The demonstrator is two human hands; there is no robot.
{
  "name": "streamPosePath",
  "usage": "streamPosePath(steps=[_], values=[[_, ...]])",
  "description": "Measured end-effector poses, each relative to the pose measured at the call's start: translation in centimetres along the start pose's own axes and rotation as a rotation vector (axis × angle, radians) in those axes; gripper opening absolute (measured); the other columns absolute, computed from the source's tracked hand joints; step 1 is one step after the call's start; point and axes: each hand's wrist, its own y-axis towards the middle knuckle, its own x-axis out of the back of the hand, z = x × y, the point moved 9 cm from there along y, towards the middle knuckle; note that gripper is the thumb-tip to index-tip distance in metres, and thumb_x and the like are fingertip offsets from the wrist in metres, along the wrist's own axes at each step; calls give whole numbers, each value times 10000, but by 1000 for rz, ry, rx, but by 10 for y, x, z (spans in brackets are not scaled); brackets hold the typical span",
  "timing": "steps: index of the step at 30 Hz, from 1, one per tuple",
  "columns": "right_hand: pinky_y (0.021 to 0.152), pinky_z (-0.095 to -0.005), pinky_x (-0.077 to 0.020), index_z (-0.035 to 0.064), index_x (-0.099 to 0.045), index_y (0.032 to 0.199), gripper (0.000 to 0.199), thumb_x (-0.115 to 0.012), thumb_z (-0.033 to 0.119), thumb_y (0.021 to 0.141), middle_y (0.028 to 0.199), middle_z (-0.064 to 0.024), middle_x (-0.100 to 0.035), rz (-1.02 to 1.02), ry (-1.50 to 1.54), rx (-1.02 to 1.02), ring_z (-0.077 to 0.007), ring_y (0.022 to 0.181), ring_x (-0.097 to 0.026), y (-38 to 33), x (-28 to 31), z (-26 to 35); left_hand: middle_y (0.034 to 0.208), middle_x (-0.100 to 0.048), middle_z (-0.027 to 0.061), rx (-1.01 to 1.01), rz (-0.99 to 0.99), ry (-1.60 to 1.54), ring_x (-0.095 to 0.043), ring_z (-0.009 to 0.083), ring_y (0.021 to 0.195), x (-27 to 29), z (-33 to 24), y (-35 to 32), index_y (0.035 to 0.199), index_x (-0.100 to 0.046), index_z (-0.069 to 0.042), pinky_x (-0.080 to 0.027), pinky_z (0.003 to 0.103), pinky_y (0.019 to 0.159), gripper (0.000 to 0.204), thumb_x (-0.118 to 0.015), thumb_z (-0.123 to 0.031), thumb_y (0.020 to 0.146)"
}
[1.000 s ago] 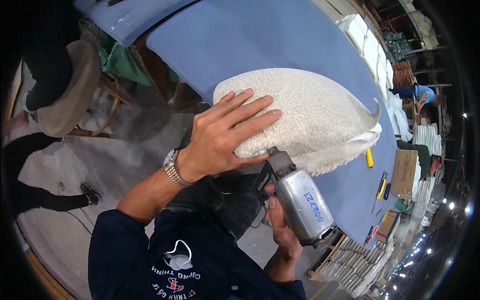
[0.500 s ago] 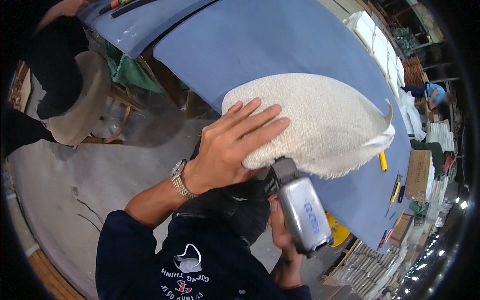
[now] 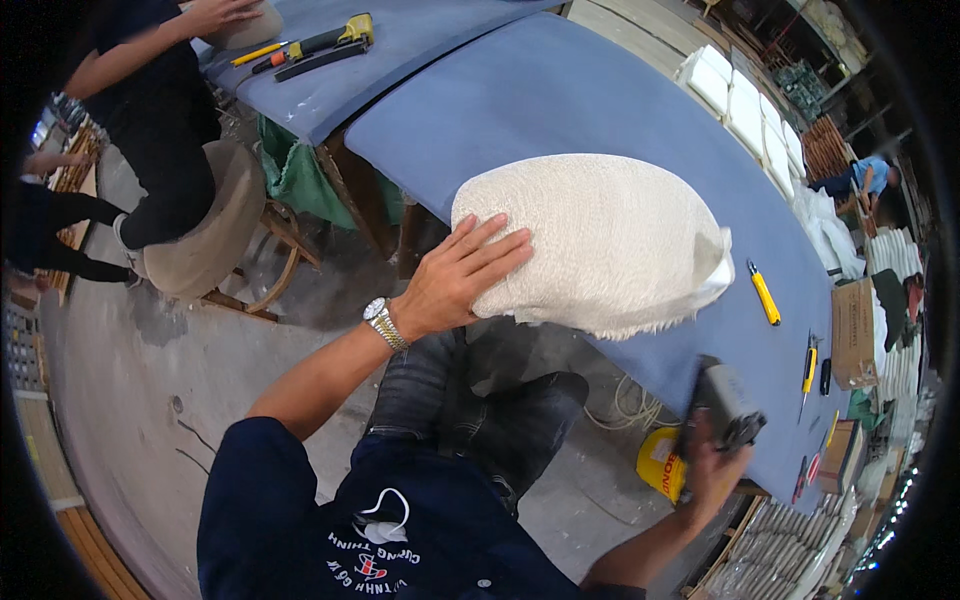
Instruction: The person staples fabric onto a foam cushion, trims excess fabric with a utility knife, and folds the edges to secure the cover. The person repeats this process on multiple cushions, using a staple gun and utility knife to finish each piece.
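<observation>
The rounded cushion covered in cream woven fabric (image 3: 600,240) lies at the near edge of the blue-topped bench (image 3: 560,90). The left hand (image 3: 455,280) rests on it, fingers spread flat, gripping nothing. The right hand (image 3: 712,470) is closed around a grey power tool (image 3: 725,405) beside the bench edge, near a yellow utility knife (image 3: 765,293).

Left hand (image 3: 455,280) spread flat, fingers extended; right hand (image 3: 712,470) clenched, arm outstretched.
</observation>
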Motion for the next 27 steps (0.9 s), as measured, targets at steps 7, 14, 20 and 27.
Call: streamPosePath(steps=[7, 14, 20, 27], values=[[1000, -478, -470, 11, -559, 1354, 502, -725, 124, 894, 1256, -225, -611, -69, -714, 254, -439, 1184, -577, 120, 44, -113, 1628, -397, 94, 64, 56, -94, -318, 282, 1531, -17, -1, -16, 1535, -457, -132, -250, 513, 1247, 1016, -888, -122, 615], [1067, -458, -442, 28, -616, 1364, 417, -662, 173, 976, 1365, -231, -608, -183, -699, 330, -390, 1233, -582, 206, 25, -138, 1619, -385, 167, 48, 20, -34, -324, 336, 1525, -21, 3, -23, 1529, -435, -67, -228, 541, 1245, 968, -886, -233, 688], [1027, -332, -446, 17, -629, 1369, 457, -586, 348, 1057, 1267, -113, -678, 72, 179, 201, -178, 1142, -599, 265, -108, -48, 1599, -413, 188, 41, 58, 42, -351, 356, 1511, -24, 5, -20, 1495, -460, -22, -229, 542, 1240, 844, -808, -351, 801], [891, -293, -506, 18, -679, 1285, 386, -633, 295, 1019, 1114, -77, -726, 317, 448, 104, -161, 1007, -651, 279, -159, -71, 1573, -451, 191, -77, 133, 191, -409, 331, 1481, -22, 31, -5, 1482, -478, -6, -284, 506, 1233, 688, -724, -202, 870]])
